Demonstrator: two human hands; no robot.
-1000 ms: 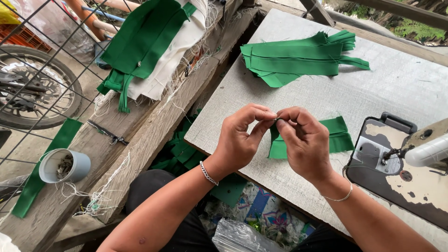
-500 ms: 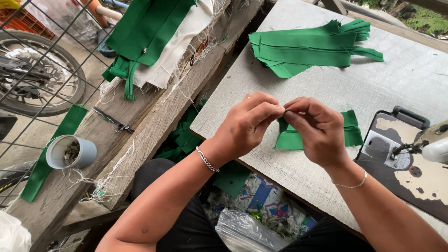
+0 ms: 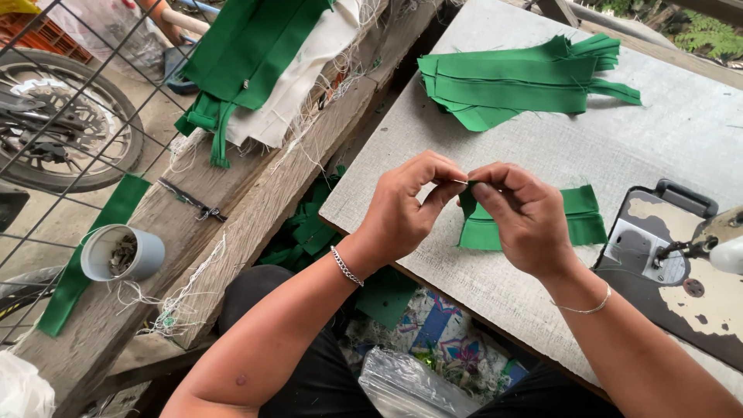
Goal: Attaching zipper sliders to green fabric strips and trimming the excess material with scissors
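Left hand (image 3: 406,205) and right hand (image 3: 522,220) meet fingertip to fingertip above the near edge of the grey sewing table (image 3: 681,139). Both are pinched nearly shut, thumb against forefinger, on something thin and pale between them, probably a needle or thread (image 3: 462,183); too small to tell. Its long axis runs roughly left-right, from one pinch to the other, level with the table; which end leads I can't tell. Both hands are equally on it. Small folded green fabric piece (image 3: 576,220) lies flat on the table just behind and under the right hand. Stack of long green strips (image 3: 518,85) sits well apart, further back. Sewing machine base (image 3: 681,263) at right.
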